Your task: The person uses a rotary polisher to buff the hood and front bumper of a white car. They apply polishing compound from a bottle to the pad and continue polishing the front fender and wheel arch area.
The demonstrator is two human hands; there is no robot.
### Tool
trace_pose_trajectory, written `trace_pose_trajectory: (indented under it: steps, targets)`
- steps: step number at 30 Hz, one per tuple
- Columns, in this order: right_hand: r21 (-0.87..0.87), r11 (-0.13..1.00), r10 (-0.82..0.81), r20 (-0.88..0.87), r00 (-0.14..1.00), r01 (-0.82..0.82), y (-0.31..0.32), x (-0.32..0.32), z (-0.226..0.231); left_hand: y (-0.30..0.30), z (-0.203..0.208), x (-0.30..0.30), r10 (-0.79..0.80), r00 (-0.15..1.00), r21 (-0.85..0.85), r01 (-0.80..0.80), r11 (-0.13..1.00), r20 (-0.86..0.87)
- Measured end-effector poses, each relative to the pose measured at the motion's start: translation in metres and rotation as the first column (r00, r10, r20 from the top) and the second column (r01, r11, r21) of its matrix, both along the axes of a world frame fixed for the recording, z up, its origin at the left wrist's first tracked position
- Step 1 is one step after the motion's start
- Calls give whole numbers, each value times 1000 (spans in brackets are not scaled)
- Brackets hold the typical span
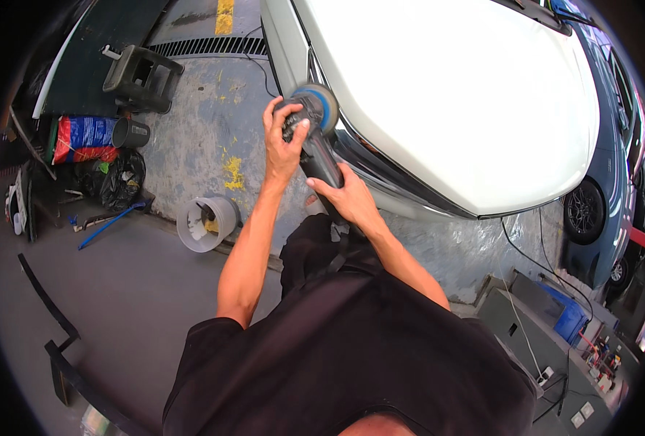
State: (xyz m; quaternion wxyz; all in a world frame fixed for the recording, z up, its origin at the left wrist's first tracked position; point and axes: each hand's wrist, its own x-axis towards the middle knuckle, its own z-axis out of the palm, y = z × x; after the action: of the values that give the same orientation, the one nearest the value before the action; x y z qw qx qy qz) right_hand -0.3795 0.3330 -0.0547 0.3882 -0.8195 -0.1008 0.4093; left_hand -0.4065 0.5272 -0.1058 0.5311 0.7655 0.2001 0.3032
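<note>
Watching remotely, I saw the left hand (284, 144) gripping the polisher (319, 158) behind its round pad (325, 105), the right hand (350, 196) its rear, at the white car's (453, 94) left side; I judged it heavy, rigid, best held two-handed.

The head-worn fisheye looks down on the fingers (299, 134).
</note>
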Motion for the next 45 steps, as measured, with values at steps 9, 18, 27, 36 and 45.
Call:
trace_pose_trajectory:
  steps: [9, 18, 27, 36, 45]
  targets:
    - [5, 1000, -15, -61, 998, 15, 52, 17, 11, 63, -21, 31, -61, 997, -21, 62, 998, 45]
    - [-10, 1000, 0, -44, 999, 0, 23, -1, 13, 31, -15, 7, -24, 1000, -69, 24, 997, 3]
    - [22, 999, 36, -67, 997, -35, -50, -15, 14, -47, 6, -23, 41, 998, -19, -42, 999, -45]
    - [-11, 985, 172, -40, 984, -173, -152, -2, 10, -157, 14, -42, 182, 980, 61, -177, 982, -81]
    - [-43, 968, 246, -24, 969, -247, -263, 23, -7, -286, 10, -45, 238, 966, 7, -239, 971, -101]
